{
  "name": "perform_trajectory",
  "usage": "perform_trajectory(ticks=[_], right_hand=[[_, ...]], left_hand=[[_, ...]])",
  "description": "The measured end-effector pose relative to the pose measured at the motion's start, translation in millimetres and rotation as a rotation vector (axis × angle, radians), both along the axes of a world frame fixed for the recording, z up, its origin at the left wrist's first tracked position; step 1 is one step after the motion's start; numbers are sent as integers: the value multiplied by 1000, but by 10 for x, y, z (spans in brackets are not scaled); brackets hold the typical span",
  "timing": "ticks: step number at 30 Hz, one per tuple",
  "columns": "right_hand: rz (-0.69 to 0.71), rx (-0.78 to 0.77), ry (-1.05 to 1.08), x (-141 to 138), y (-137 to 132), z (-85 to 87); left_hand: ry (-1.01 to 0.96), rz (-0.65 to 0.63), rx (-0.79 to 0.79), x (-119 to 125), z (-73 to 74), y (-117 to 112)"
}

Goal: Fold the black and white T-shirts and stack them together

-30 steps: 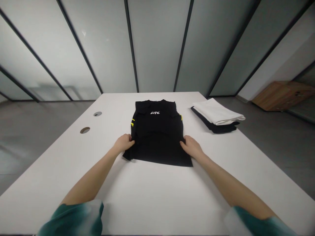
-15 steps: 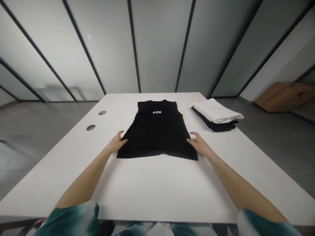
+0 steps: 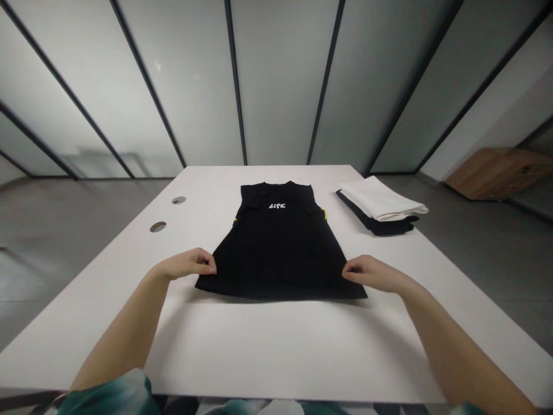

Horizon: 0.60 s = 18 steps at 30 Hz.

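Note:
A black T-shirt (image 3: pixel 280 248) with white lettering is spread out on the white table (image 3: pixel 259 351), its collar at the far side and its hem toward me. Bits of yellow show at both of its side edges. My left hand (image 3: pixel 188 265) pinches the shirt's left edge just above the hem corner. At the opposite edge, my right hand (image 3: pixel 374 273) pinches the cloth at about the same height. The hem looks slightly raised off the tabletop, with a shadow under it. The sleeves seem to be tucked inward, though black on black makes this hard to make out.
To the right lies a folded white cloth (image 3: pixel 382 199) on top of folded black cloth (image 3: pixel 389 226). Two round holes pierce the tabletop at left. Frosted glass panels (image 3: pixel 276 80) stand behind the table, and a wooden cabinet (image 3: pixel 496 173) is at far right.
Both hands have closed on the shirt's side edges and moved toward me and outward. The lower part of the shirt has come nearer and spread wider, and yellow now shows at the left edge too.

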State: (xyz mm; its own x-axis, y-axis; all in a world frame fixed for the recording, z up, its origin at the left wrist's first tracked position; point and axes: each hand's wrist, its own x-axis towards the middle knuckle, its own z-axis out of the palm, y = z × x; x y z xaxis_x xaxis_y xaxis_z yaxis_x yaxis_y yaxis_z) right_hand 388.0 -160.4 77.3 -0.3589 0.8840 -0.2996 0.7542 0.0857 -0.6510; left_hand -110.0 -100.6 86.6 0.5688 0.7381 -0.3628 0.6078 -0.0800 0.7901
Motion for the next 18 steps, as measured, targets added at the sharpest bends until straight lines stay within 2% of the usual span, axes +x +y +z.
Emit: perform_trajectory(ticks=[3,5,7,10,12,14,16,18], right_hand=[[67,-50,99,100,-60,350],[45,23,247,175,-39,532],[-28,124,462,236,92,653],[-210,248,806,243,550,736],[-362,322,1031,178,1002,725],[-498,344,1190,78,1490,638],[-580,307,1188,-24,1920,455],[-625,253,1025,-108,2208,188]], left_hand=[[-202,-165,-39,-137,192,11],[-464,-191,-1,-193,276,63],[-723,-122,40,-183,341,185],[-983,152,89,-15,441,549],[-1089,383,111,178,485,896],[-1141,544,122,393,461,1264],[-1109,623,136,594,338,1580],[-922,699,132,754,121,1776]])
